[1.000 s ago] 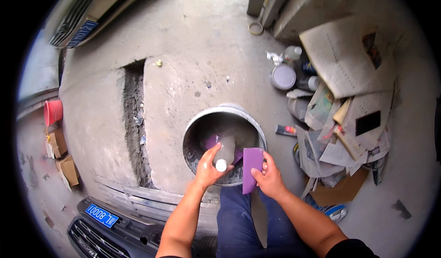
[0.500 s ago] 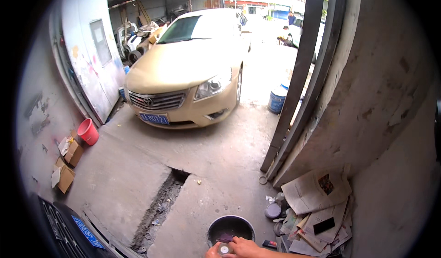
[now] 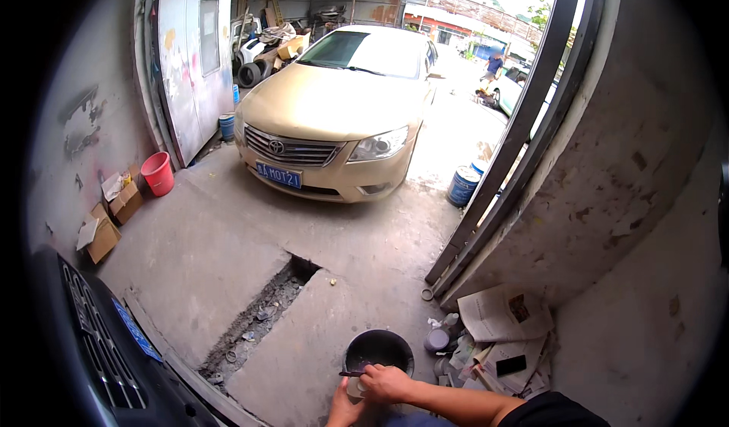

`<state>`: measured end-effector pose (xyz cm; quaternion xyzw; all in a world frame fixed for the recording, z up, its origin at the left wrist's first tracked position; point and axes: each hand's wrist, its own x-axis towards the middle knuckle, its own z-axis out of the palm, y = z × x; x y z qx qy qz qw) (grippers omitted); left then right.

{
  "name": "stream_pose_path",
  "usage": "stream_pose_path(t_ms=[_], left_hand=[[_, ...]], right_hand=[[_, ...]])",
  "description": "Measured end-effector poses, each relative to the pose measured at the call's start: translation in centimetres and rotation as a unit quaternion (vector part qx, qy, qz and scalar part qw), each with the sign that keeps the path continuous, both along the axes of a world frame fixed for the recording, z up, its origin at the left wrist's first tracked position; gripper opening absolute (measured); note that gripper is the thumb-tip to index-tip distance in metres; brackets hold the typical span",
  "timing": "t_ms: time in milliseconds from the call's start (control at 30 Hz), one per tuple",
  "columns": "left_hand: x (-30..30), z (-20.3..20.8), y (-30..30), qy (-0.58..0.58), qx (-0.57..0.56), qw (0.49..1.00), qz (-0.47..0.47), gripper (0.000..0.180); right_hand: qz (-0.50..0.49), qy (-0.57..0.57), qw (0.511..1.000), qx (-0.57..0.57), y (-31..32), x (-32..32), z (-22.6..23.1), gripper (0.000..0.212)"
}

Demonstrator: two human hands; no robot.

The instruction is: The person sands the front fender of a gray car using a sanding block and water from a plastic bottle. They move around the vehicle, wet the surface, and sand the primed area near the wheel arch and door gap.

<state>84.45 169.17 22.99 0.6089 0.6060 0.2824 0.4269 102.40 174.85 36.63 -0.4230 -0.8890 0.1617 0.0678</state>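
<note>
Two hands meet at the near edge, low in the middle. The left hand [image 3: 345, 410] is curled round a small pale thing [image 3: 355, 387] and holds it from below; what the thing is cannot be told. The right hand [image 3: 386, 384] lies on top, fingers closed, pinching a thin dark stick [image 3: 351, 374] that points left. Just past the hands sits one round bucket [image 3: 379, 349], dark inside with a grey rim, on the floor. Right of the bucket is one small grey tin [image 3: 437, 340], and near it a heap of papers [image 3: 505, 314], white and printed, lying against the wall. Far on the left are two brown boxes [image 3: 114, 214] with open flaps, and one red pail [image 3: 158, 173] just past them. One blue drum [image 3: 462, 185] stands far off by the dark door frame. One gold car [image 3: 342, 112] faces this way, with a long blue plate [image 3: 278, 175] low on its front. Near left is the nose of one black car [image 3: 99, 351], also with a blue plate [image 3: 137, 330]. One long ditch [image 3: 262, 317] cuts the floor between
</note>
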Motion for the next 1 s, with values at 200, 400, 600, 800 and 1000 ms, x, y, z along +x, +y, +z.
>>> stream_pose_path(t_ms=[200, 400, 600, 800, 1000], left_hand=[[-5.3, -0.4, -2.8, -0.395, -0.391, 0.808, 0.192, 0.075], [-5.4, 0.7, -2.7, -0.669, -0.466, 0.57, 0.098, 0.08], [-2.8, 2.9, -2.9, -0.7, -0.31, 0.622, 0.167, 0.074], [-3.5, 2.9, -4.8, -0.715, -0.247, 0.562, 0.336, 0.064], [-3.8, 6.2, -12.8, -0.756, -0.145, 0.41, 0.489, 0.054]], right_hand=[[0.032, 0.017, 0.999, 0.036, -1.8, -3.7, 3.0, 0.03], [0.09, 0.023, 0.993, 0.072, -3.4, -5.8, 4.1, 0.025], [0.153, 0.051, 0.982, 0.101, -3.7, -5.4, 4.4, 0.025], [0.208, 0.135, 0.968, 0.04, -1.8, -5.5, 5.3, 0.03], [0.198, 0.141, 0.967, -0.077, -3.1, -8.0, 5.5, 0.017]])
